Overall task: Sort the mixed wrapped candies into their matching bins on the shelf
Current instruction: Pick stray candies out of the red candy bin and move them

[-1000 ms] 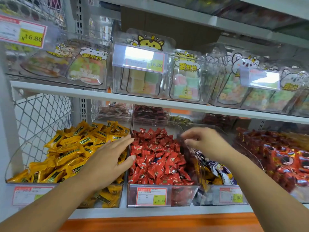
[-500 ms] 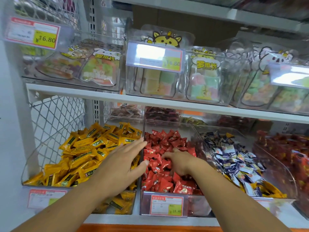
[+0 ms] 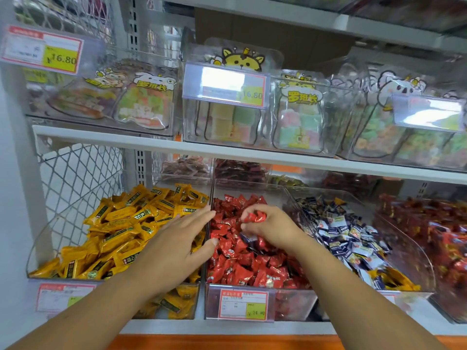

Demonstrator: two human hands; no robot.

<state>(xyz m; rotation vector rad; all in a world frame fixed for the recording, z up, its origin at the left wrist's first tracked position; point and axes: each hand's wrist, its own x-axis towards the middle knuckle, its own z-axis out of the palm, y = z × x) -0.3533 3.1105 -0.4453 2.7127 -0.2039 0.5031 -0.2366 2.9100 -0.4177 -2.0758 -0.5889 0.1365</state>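
Three clear bins stand side by side on the lower shelf: yellow wrapped candies [image 3: 121, 231] on the left, red wrapped candies [image 3: 242, 263] in the middle, dark blue and white wrapped candies [image 3: 346, 238] on the right. My left hand [image 3: 177, 246] lies flat with straight fingers over the divider between the yellow and red bins. My right hand [image 3: 270, 226] hovers over the red bin with its fingers curled round red wrapped candies [image 3: 254, 217]. A dark blue wrapper [image 3: 249, 237] shows among the red ones just under that hand.
A fourth bin of red-orange packets [image 3: 429, 231] sits at the far right. The upper shelf [image 3: 227, 150] carries clear boxes of bagged soft sweets with price tags. Wire mesh [image 3: 75, 178] closes the left side. Price labels [image 3: 243, 304] front the lower bins.
My right hand came from above the blue-and-white bin into the red bin, dug into the pile and now lifts out with red candies. My left hand stayed over the divider.
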